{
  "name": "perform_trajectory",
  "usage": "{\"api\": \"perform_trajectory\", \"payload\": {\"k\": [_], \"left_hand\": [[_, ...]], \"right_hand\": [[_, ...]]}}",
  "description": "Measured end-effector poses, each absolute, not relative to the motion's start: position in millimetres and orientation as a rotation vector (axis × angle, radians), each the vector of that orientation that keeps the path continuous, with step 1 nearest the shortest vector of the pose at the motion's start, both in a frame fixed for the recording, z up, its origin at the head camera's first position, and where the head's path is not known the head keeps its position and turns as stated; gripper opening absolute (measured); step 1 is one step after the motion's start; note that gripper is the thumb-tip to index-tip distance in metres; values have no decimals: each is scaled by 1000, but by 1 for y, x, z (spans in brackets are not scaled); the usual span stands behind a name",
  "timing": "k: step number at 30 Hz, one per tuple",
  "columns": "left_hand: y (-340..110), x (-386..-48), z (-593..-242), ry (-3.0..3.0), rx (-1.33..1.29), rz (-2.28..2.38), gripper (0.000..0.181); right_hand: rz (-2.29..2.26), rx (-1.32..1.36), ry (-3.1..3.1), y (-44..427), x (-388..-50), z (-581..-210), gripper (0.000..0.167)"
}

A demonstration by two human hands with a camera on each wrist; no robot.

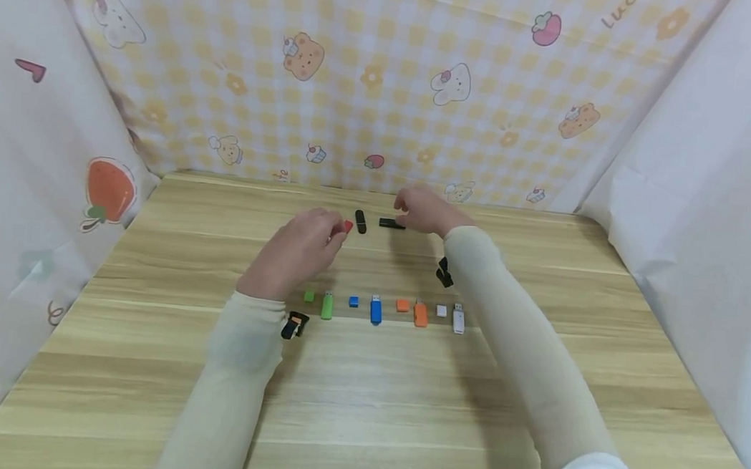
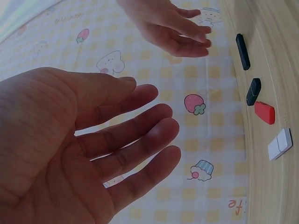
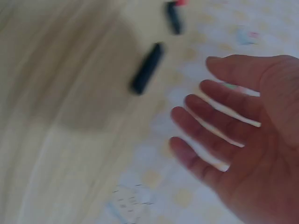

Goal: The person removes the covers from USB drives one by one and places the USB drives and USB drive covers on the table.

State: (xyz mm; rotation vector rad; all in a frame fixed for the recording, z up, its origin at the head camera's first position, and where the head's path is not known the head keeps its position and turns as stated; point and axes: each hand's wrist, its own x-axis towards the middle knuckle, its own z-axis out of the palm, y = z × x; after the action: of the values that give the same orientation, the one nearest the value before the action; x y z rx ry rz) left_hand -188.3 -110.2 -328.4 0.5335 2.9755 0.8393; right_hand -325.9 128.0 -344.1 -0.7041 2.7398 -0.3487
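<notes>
Hands [image 1: 298, 248] [image 1: 430, 210] spread, red stick [image 2: 265, 113], white stick [image 2: 280, 144] near it visible only from left wrist

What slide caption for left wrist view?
Empty left hand, right hand beyond; red stick between black stick and white stick.

2 hands [image 1: 300, 248] [image 1: 430, 210], fingers [image 2: 149, 142] slightly apart

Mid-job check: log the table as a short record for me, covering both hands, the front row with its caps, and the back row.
Left hand: empty, beside the red drive in the head view
Right hand: empty, near the right black drive
Front row, left to right: green drive, blue drive, orange drive, front white drive
Front caps: off, each left of its matching drive
Back row, others: left black drive, rear white drive
Back connectors: none showing
</notes>
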Motion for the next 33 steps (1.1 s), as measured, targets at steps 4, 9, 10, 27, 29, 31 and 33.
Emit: {"api": "perform_trajectory", "payload": {"k": [4, 9, 10, 27, 29, 31, 33], "left_hand": [[-108, -188, -329, 2980, 549, 838, 21], [-106, -188, -330, 2981, 553, 841, 21], [-106, -188, -330, 2980, 550, 842, 21], [-106, -190, -331, 2969, 533, 824, 19], [-106, -190, -331, 2966, 520, 814, 20], [-107, -190, -332, 2966, 516, 801, 20], [-107, -189, -332, 2966, 514, 789, 22]], "right_hand": [[-277, -653, 2741, 128, -340, -363, 39], [-199, -650, 2754, 128, -346, -377, 37], [-184, -657, 2756, 127, -347, -379, 36], [-158, -609, 2808, 121, -347, -396, 21], [-168, -608, 2803, 121, -346, -395, 20], [-174, -612, 2797, 121, -344, -395, 19], [-177, -625, 2794, 121, -342, -394, 18]]}}
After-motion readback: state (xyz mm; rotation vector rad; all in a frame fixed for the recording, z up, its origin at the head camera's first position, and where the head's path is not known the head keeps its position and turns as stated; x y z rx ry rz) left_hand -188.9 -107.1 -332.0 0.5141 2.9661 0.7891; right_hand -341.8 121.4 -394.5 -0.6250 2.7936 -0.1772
